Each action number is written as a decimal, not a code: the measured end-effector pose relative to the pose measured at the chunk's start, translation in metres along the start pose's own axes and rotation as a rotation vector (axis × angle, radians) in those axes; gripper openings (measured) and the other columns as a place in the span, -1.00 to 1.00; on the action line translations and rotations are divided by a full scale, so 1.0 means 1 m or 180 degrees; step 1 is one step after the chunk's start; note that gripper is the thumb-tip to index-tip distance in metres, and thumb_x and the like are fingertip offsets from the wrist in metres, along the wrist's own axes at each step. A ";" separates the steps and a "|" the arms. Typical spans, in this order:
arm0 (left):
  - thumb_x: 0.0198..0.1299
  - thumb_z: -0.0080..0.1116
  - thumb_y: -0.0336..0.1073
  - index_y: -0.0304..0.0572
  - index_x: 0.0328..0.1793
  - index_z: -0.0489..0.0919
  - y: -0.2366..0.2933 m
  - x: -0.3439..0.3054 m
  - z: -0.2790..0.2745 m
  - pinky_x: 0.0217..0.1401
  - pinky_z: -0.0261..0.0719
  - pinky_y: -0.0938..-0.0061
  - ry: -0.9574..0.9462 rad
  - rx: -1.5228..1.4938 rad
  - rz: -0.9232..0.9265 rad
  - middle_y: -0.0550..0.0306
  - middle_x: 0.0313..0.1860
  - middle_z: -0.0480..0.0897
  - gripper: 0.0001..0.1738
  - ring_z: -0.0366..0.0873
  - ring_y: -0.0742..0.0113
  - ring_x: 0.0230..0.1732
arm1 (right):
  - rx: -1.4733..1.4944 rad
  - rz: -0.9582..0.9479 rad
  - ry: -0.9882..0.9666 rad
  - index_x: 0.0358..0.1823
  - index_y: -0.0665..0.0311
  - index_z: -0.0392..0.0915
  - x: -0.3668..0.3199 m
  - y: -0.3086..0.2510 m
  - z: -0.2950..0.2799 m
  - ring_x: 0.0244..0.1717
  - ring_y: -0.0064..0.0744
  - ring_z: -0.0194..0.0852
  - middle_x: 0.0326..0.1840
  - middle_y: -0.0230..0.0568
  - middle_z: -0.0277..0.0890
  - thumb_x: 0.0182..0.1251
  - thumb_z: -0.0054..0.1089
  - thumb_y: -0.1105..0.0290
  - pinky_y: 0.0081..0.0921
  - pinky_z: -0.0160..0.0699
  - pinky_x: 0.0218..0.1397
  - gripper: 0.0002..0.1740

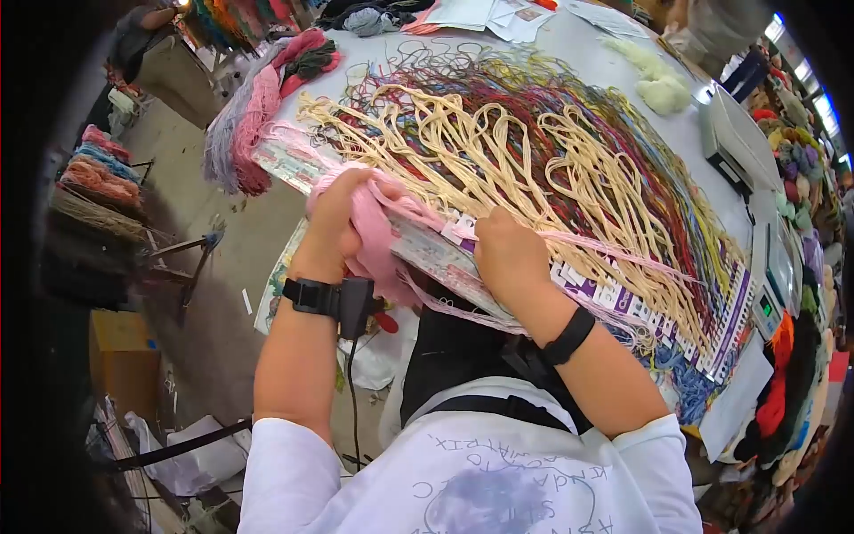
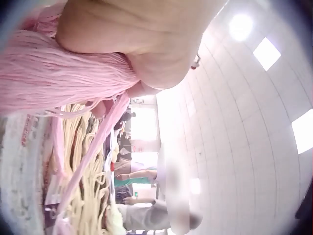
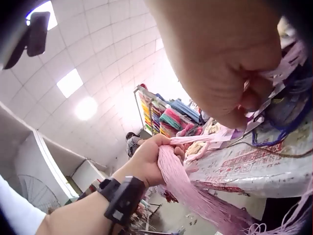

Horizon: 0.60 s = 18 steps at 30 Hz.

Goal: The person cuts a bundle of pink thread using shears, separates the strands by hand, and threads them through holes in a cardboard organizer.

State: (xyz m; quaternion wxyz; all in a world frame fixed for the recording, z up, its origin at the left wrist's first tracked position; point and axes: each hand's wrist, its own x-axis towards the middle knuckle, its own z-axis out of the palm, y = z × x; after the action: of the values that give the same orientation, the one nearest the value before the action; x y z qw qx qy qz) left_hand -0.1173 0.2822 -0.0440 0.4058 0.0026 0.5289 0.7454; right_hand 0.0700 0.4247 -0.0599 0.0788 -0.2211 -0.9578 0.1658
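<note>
My left hand (image 1: 331, 218) grips a thick hank of pale pink yarn (image 1: 372, 233) at the front edge of the table. Its loose end hangs below the hand, over the edge. From that hand a thinner pink strand runs right to my right hand (image 1: 514, 258), which pinches it beside a purple-and-white card strip (image 1: 569, 278) with tabs. In the right wrist view the fingertips are close over the tabs, partly hidden by the hand. Cream yarn loops (image 1: 489, 147) hang from the strip and spread back across multicoloured threads (image 1: 569, 84).
Grey and pink hanks (image 1: 258, 116) lie over the table's left corner. At the right stand a scale (image 1: 767, 307) and a white device (image 1: 734, 142). Papers (image 1: 498, 16) and pale green yarn (image 1: 663, 84) lie at the back. Another person (image 1: 169, 58) stands at the far left.
</note>
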 end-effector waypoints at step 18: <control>0.11 0.21 -0.43 -0.17 -0.14 0.51 0.041 0.029 -0.021 -0.48 0.52 0.55 -0.0470 0.1371 -0.0227 0.24 -0.46 0.51 -0.81 0.48 0.44 -0.53 | 0.1238 -0.0081 0.0102 -0.20 0.29 0.42 0.008 0.024 0.015 -0.15 0.03 0.48 -0.24 0.02 0.50 0.11 0.05 0.49 -0.18 0.44 -0.08 -0.80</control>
State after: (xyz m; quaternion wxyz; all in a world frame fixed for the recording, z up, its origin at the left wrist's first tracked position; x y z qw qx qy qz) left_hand -0.1708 0.2785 -0.0330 0.4595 0.1251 0.6444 0.5983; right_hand 0.0694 0.4447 -0.0818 0.1374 -0.1921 -0.9091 0.3433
